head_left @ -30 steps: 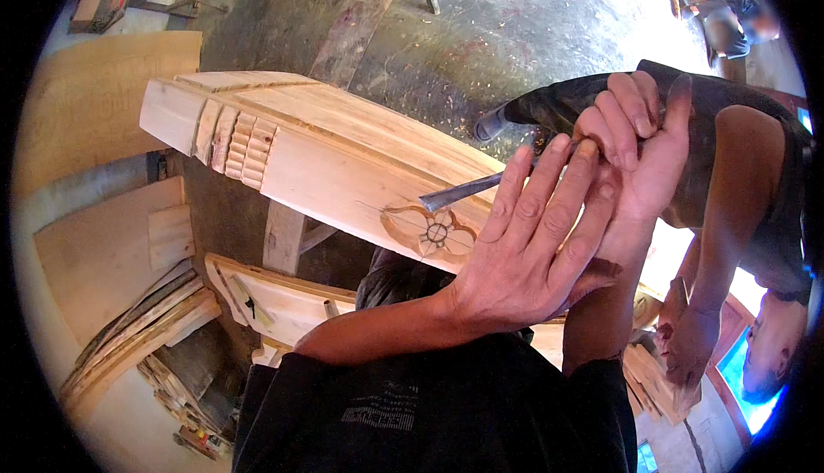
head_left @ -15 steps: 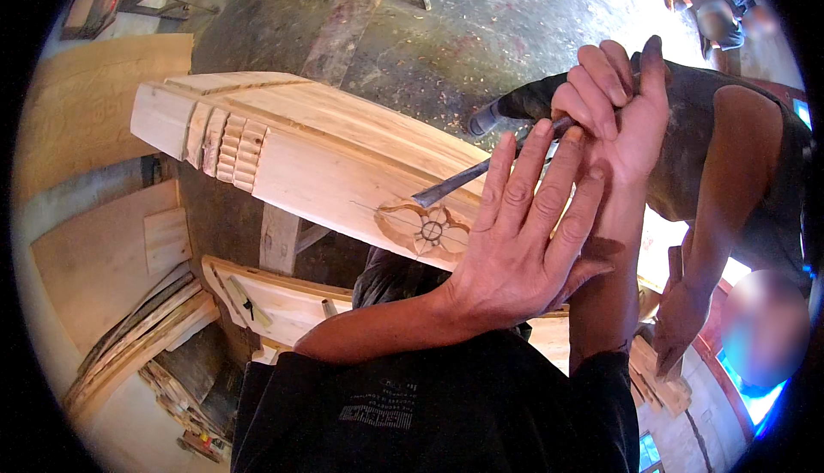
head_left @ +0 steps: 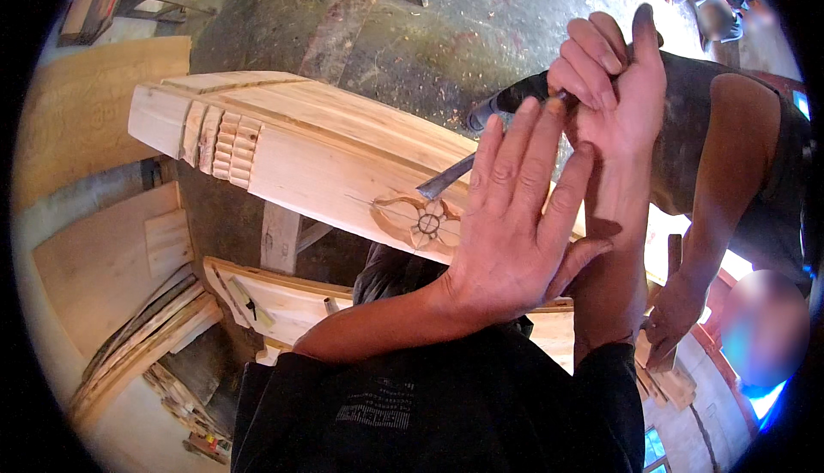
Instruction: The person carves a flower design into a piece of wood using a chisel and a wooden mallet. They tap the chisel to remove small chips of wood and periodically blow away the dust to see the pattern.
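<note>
My right hand (head_left: 614,78) is closed round the handle of a carving chisel (head_left: 448,178), its thumb pointing up. The chisel slants down to the left, and its metal tip is at the upper edge of a carved flower (head_left: 427,222). This flower has a drawn circle and cross at its centre and is cut into the side of a long pale wooden piece (head_left: 313,194). My left hand (head_left: 515,215) lies flat with fingers stretched over the chisel's shaft, hiding its middle. Whether the left fingers press on the shaft cannot be told.
Carved ridged bands (head_left: 225,147) mark the wooden piece's left end. A second wooden part (head_left: 292,301) lies below it. Stacked boards (head_left: 142,348) stand at the left. On the right a co-worker's arm (head_left: 730,155) reaches down near me, and another person is far right.
My right hand has moved up, away from me, and my left fingers slightly up with it. The chisel's tip has shifted slightly up and right. The co-worker's hand has moved a little.
</note>
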